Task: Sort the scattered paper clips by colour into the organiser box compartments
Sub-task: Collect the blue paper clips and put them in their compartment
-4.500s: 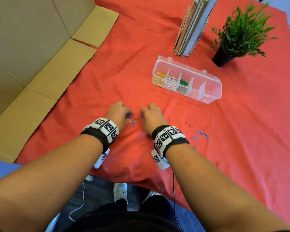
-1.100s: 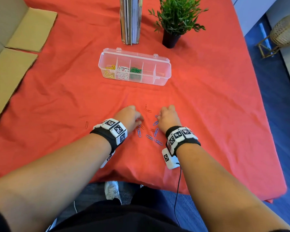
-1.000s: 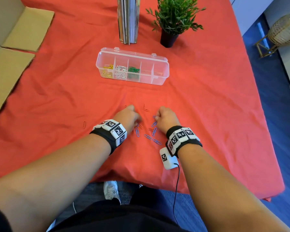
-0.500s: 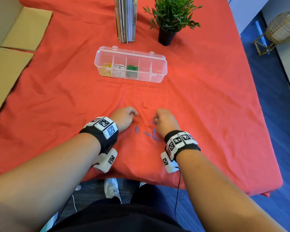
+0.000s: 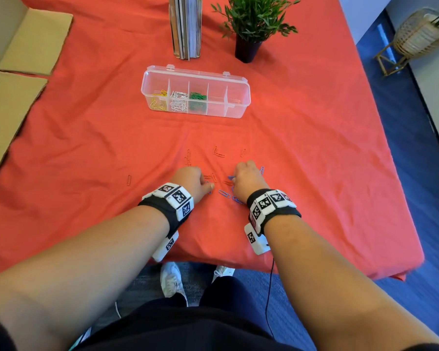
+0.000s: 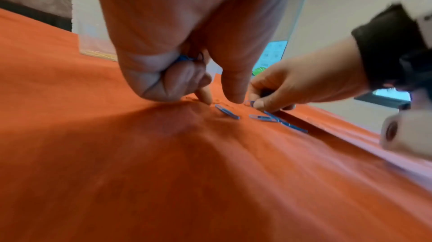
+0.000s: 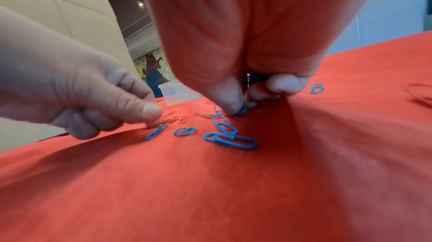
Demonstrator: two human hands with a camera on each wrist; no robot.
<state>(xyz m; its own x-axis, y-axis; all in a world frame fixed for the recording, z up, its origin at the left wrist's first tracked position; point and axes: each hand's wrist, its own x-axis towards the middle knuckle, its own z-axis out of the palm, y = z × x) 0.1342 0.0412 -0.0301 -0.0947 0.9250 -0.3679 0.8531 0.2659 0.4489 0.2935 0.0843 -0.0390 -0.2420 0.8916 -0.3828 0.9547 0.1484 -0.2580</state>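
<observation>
Since a second ago both hands have edged toward the bench's near edge. Left hand (image 5: pixel 192 182) and right hand (image 5: pixel 249 179) each pinch blue clips (image 7: pixel 231 139). Organiser box (image 5: pixel 195 72), mid-bench, holds yellow, white, green; blue and red remain.

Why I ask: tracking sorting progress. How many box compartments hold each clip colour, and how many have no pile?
Yellow clips: 1
White clips: 1
Green clips: 1
No pile: 2
Total: 5 compartments in the box
</observation>
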